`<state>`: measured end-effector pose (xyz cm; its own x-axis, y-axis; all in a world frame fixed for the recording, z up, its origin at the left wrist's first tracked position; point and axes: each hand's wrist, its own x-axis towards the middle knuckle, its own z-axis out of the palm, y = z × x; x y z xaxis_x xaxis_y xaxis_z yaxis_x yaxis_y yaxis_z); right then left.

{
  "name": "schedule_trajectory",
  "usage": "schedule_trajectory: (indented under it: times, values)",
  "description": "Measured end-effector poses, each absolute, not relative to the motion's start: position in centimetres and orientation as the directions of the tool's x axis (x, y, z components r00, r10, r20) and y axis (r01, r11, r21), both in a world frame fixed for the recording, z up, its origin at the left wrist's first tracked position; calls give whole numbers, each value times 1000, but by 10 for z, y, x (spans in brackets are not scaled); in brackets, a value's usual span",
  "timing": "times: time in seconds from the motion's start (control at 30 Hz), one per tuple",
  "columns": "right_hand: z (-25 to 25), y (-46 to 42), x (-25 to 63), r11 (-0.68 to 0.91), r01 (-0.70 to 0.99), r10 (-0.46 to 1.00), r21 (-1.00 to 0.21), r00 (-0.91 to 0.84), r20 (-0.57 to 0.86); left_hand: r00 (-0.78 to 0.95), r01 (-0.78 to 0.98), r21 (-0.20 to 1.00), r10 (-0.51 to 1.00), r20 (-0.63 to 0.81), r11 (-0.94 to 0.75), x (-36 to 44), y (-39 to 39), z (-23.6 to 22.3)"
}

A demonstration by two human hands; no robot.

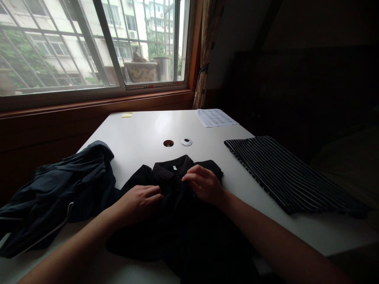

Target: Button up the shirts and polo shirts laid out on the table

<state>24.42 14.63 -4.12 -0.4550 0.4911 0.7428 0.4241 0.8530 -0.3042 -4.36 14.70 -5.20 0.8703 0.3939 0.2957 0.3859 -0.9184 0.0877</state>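
A black collared shirt (177, 221) lies in front of me on the white table (139, 134), its collar pointing away and a small white label showing inside the neck. My right hand (204, 183) pinches the shirt's front edge just below the collar, thumb and fingers together. On the left side of the shirt front, my left hand (145, 199) has its fingers curled down into the dark cloth; the fingertips are hidden. Much of the shirt's lower part is too dark to make out.
A rumpled navy garment (74, 181) with white piping lies at the left. On the right is a folded black striped cloth (284, 169). Farther back are printed papers (216, 117), a yellow note (126, 114), a round table hole (168, 143) and its white cap (186, 142).
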Motion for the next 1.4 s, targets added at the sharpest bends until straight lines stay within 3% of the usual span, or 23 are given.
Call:
schedule_trajectory:
  times: [0.37, 0.63, 0.93, 1.4]
  values:
    - [-42, 149, 244, 850, 427, 502, -310, -477, 721, 641, 567, 68, 492, 589, -821, -50, 150, -52]
    - [-44, 151, 244, 827, 451, 545, -336, -493, 678, 560, 606, 56, 475, 678, -794, -50, 147, -49]
    - [-44, 151, 242, 832, 390, 555, -395, -598, 578, 559, 621, 53, 489, 669, -782, -51, 147, -51]
    - [-51, 148, 238, 860, 409, 507, -304, -755, 416, 673, 555, 21, 464, 576, -831, -48, 148, -53]
